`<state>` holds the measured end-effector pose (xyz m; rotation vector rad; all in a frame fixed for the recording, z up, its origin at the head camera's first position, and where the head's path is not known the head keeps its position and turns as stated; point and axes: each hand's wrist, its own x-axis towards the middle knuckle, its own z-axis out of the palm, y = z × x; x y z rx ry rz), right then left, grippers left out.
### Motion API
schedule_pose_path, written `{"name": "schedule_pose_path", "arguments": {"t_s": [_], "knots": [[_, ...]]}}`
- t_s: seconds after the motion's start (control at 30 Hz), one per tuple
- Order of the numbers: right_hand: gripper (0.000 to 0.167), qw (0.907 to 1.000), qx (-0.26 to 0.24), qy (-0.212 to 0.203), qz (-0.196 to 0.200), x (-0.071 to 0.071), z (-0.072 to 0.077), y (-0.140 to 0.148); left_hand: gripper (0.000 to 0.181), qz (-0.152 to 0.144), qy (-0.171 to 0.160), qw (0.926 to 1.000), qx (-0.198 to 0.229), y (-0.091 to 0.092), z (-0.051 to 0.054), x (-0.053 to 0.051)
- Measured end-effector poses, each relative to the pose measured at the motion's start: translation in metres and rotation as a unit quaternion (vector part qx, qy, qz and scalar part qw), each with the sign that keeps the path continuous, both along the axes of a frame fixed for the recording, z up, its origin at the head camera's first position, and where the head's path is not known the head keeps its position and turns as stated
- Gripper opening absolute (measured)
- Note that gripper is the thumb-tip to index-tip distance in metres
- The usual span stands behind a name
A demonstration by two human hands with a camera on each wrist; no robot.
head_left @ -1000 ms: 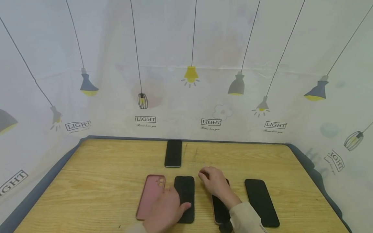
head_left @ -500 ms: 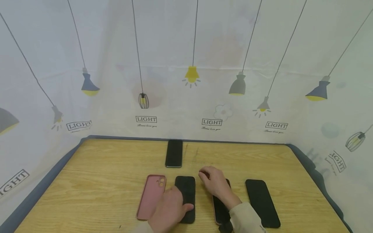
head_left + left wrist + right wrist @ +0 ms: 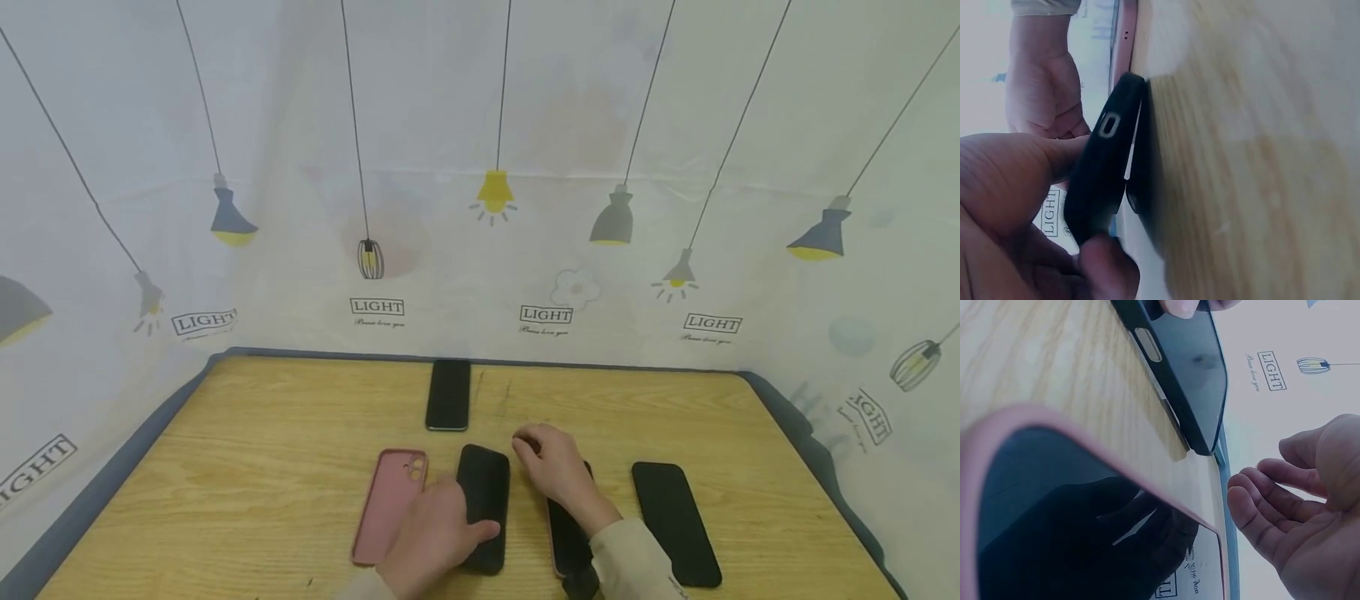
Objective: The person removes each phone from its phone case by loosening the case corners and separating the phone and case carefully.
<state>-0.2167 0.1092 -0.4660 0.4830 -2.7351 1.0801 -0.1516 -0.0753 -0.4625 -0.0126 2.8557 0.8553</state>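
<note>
My left hand (image 3: 429, 527) pinches a phone in a black case (image 3: 486, 487), thumb across its dark screen and a finger at its left edge. In the left wrist view that phone tilts, one long edge raised off the table and a port cutout facing the camera. My right hand (image 3: 557, 468) hovers above a phone with a pink case (image 3: 567, 537), its fingers loosely curled around nothing; the right wrist view shows it apart from both phones. Left of the left hand lies an empty pink phone case (image 3: 388, 504), partly covered by that hand.
A black phone (image 3: 675, 521) lies at the right, slightly turned. Another dark phone (image 3: 447, 396) lies near the back edge. All rest on a wooden table (image 3: 262, 467), with a lamp-printed white cloth (image 3: 435, 275) rising behind it and at both sides.
The left hand has closed on the black-cased phone and tilted it, lifting its left edge; the phone's top has swung slightly right. The right hand stays in place.
</note>
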Motion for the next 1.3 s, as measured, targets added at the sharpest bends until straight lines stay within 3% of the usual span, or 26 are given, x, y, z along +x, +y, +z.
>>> {"name": "schedule_pose_path", "arguments": {"t_s": [0.13, 0.3, 0.4, 0.63, 0.77, 0.93, 1.07, 1.3], "knots": [[0.012, 1.0, 0.0, 0.006, 0.003, -0.002, 0.0, -0.002, 0.073, -0.013, 0.0, 0.9985, 0.052, -0.006, -0.001, -0.002], [0.012, 1.0, 0.0, 0.007, 0.002, -0.002, 0.001, -0.003, 0.029, -0.032, -0.001, 0.9914, 0.127, -0.015, 0.001, -0.004], [0.011, 1.0, -0.003, 0.005, -0.001, -0.003, 0.001, -0.004, 0.015, -0.046, 0.008, 0.9875, 0.151, -0.02, 0.003, -0.004], [0.017, 0.9996, -0.016, -0.023, -0.002, -0.003, 0.002, -0.006, 0.012, -0.059, 0.033, 0.9842, 0.164, -0.027, 0.007, -0.001], [0.026, 0.9975, -0.043, -0.056, 0.004, -0.002, 0.004, -0.007, 0.015, -0.047, 0.029, 0.9822, 0.179, -0.03, 0.012, 0.0], [0.026, 0.9908, -0.097, -0.093, 0.017, -0.001, 0.006, -0.009, 0.021, -0.029, 0.022, 0.9776, 0.207, -0.033, 0.015, 0.0], [0.034, 0.9831, -0.142, -0.113, 0.024, 0.0, 0.009, -0.013, 0.023, -0.031, 0.032, 0.9733, 0.225, -0.035, 0.014, 0.0], [0.034, 0.9758, -0.184, -0.118, 0.013, 0.002, 0.013, -0.019, 0.017, -0.04, 0.043, 0.9691, 0.24, -0.035, 0.014, 0.001]]}}
